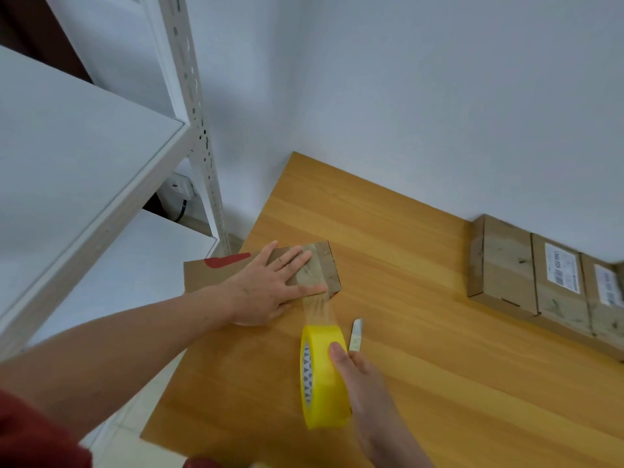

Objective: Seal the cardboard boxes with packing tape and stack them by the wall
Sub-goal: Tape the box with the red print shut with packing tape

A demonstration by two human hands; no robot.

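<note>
1. Two bare hands were in view. The left hand (270, 285) lay flat, its fingers straight and spread, pressing down on one cardboard box (329, 261) at the left side of the wooden table (405, 231).
2. One red mark (228, 260) showed on that box's top, beside the left wrist.
3. One roll of yellow packing tape (322, 376) stood on edge on the near side of the box. The right hand (361, 380) gripped it, with one digit curled over the roll's outer face.
4. One clear strip of tape (315, 307) ran from the roll up onto the box's top, where the left fingers held it down.
5. One small pale blade-like tool (356, 334) showed just beyond the right hand; I could not tell whether the hand held it or it lay on the table.
6. Three more boxes (503, 265) lay side by side, touching, against the wall (405, 96) at the table's far right. Two of them bore white labels (562, 271). The third was cut off by the frame edge.
7. One white metal shelf unit (84, 163) stood left of the table.
</note>
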